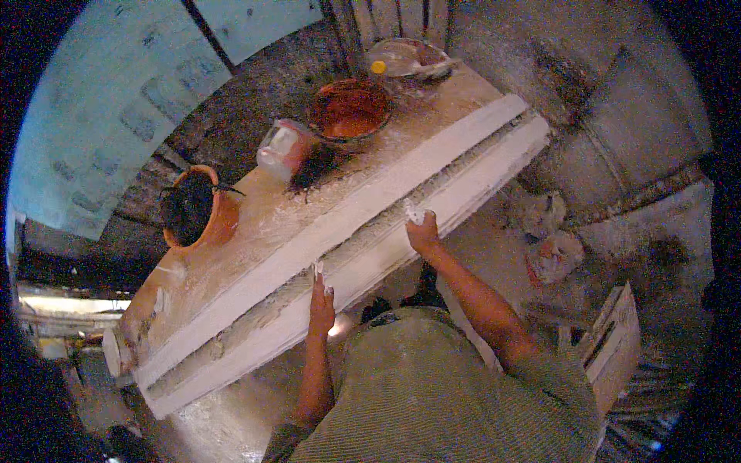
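Note:
A long white moulding (255, 333), which looks like plaster, runs diagonally from the lower left to the upper right, with a rough grey groove (370, 225) along its length. My left hand (322, 307) is at the near part of the moulding beside the groove, fingers stretched out and seen edge-on, white on their tips. Farther right, my right hand (421, 233) is over the near strip, its fingers curled in. White material covers its fingertips; whether it is a lump or only a coating I cannot tell.
The moulding lies on a dusty wooden table (266, 212). Along the far side stand an orange pot (224, 220) with a dark inside, a clear plastic container (282, 147), a reddish-orange basin (351, 112) and a whitish bag (409, 58). Plastic bags (554, 255) lie to the right; a wooden piece (615, 339) stands nearer.

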Demonstrator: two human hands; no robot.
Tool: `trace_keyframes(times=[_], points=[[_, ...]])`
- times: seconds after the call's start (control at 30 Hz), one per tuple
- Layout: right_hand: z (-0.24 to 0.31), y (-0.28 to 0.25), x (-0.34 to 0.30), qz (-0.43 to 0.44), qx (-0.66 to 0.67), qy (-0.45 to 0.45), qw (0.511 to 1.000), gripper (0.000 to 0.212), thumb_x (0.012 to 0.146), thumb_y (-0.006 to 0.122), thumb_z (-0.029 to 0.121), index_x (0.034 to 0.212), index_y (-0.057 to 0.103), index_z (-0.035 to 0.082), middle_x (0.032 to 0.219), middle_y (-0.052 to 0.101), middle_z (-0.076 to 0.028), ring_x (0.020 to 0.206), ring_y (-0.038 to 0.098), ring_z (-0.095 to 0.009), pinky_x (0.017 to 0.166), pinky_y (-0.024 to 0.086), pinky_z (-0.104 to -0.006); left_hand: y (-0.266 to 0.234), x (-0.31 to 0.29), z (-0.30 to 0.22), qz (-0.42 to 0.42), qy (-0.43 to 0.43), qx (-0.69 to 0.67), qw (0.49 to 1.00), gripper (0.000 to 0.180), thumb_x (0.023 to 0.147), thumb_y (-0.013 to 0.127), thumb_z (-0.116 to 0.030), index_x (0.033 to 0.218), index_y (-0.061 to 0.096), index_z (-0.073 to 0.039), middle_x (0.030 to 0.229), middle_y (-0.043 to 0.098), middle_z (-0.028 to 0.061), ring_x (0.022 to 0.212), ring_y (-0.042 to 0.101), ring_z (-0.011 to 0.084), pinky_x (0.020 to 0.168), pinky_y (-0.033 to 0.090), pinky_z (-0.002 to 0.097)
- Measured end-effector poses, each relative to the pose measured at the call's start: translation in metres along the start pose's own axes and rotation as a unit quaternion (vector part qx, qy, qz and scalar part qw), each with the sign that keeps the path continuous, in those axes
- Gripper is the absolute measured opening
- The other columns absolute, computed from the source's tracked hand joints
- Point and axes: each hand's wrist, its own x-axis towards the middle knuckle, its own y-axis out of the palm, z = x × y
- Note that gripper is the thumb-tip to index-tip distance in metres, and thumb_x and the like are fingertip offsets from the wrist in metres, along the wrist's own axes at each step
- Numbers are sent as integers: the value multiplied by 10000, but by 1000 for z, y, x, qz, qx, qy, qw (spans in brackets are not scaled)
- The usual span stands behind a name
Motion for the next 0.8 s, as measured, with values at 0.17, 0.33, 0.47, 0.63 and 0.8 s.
trace_keyframes(times=[0.17,0.33,0.47,0.63,0.8], points=[[-36,32,-14,303,-94,-14,948,346,849,641,265,1017,669,-36,1062,600,-308,1064,574,-492,905,491,-554,8,8,-5,21,54,-35,998,614,1096,427,-282,1629,240,-43,1685,220,229,1565,197,390,1270,182,451],[-85,79,-56,132,52,261,955,546,927,625,281,1356,553,-50,1297,585,-351,1232,557,-497,1068,458,-518,18,6,1,47,40,6,998,628,1090,449,-301,1632,239,-65,1692,205,221,1560,216,394,1266,196,456],[-75,47,-73,-4,142,272,952,497,931,623,336,1285,609,-12,1203,620,-334,1176,581,-506,1013,487,-562,23,4,1,69,98,4,993,641,1069,511,-273,1631,258,-98,1700,181,212,1551,231,410,1257,230,467],[-52,-15,-67,100,157,361,914,554,944,676,300,1390,556,-7,1348,630,-248,1257,595,-426,1067,484,-456,19,0,-7,114,130,50,984,671,1033,578,-207,1624,277,-112,1705,160,208,1538,250,430,1253,243,480],[-12,-7,-72,77,181,302,933,483,952,650,294,1371,596,61,1298,655,-249,1194,618,-456,995,525,-492,18,6,-10,136,140,93,976,669,1022,593,-231,1613,306,-104,1711,142,200,1540,236,440,1258,226,497]])
